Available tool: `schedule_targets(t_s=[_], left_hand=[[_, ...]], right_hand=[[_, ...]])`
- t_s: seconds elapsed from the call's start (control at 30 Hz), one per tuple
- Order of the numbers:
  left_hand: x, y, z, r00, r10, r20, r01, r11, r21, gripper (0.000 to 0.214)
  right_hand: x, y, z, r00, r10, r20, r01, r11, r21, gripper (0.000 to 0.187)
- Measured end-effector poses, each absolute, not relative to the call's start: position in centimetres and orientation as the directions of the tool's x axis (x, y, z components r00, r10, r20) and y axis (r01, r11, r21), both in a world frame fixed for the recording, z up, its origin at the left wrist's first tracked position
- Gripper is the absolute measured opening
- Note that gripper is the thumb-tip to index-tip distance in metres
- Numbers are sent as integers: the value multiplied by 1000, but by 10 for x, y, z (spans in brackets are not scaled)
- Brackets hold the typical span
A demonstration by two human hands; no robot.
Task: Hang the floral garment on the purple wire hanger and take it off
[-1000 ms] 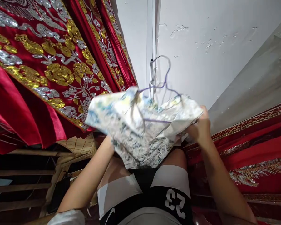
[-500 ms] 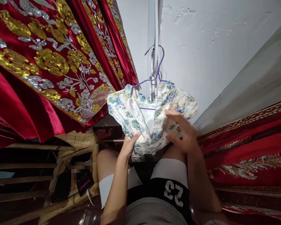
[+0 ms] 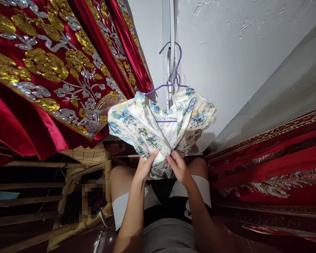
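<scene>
A short-sleeved floral dress or blouse (image 3: 152, 135), white with blue, green and yellow flowers, hangs on a purple hanger (image 3: 177, 66) in front of me. My left hand (image 3: 145, 164) grips the garment's lower left side, thumb on the front and the other fingers hidden behind the cloth. At the bottom of the V-shaped neckline, my right hand (image 3: 178, 166) pinches the fabric between thumb and fingers. Below my hands the cloth is gathered and falls toward my lap. The hanger's hook loops around a white vertical strip (image 3: 171, 21) on the wall.
Red drapery with gold and silver sequin flowers (image 3: 50, 66) hangs at the left. More red beaded cloth (image 3: 279, 165) lies at the right by a grey panel (image 3: 274, 88). At lower left stands a bamboo rack (image 3: 65, 189) bearing a phone (image 3: 96, 200) with a white cable.
My right hand has moved down and left from the garment's right front to the base of the neckline, closing on the cloth. The garment now looks more spread out.
</scene>
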State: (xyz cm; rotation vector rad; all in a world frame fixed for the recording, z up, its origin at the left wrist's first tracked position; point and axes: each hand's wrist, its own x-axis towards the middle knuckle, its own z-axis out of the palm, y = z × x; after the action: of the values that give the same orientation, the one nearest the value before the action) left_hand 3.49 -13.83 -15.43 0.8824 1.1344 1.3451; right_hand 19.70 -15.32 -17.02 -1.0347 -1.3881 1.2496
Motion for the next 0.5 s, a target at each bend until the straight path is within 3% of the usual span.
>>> schedule_targets(t_s=[0.07, 0.13, 0.2, 0.27, 0.33, 0.43, 0.5], left_hand=[[39, -138, -157, -103, 990, -98, -263, 68, 962, 61], [47, -138, -164, -253, 968, -9, -209, -45, 977, 63], [58, -138, -177, -543, 809, 227, 5, -267, 964, 66], [70, -140, -191, -638, 568, 520, 335, -403, 851, 62], [81, -143, -202, -453, 556, 697, 523, -467, 713, 46], [91, -141, -208, -136, 724, 676, 460, -559, 690, 15], [93, -136, -208, -65, 763, 643, 397, -572, 718, 10]], right_hand=[[198, -154, -173, -148, 982, 115, -47, 109, -993, 36], [199, -153, -176, -100, 991, 89, -81, 81, -993, 37], [200, -150, -177, -33, 999, 35, -122, 30, -992, 35], [201, -148, -177, -7, 1000, -21, -155, -22, -988, 33], [202, -147, -175, -25, 998, -52, -164, -55, -985, 31], [201, -146, -165, -46, 998, -45, -138, -51, -989, 30], [203, -139, -149, -13, 999, -30, -132, -32, -991, 31]])
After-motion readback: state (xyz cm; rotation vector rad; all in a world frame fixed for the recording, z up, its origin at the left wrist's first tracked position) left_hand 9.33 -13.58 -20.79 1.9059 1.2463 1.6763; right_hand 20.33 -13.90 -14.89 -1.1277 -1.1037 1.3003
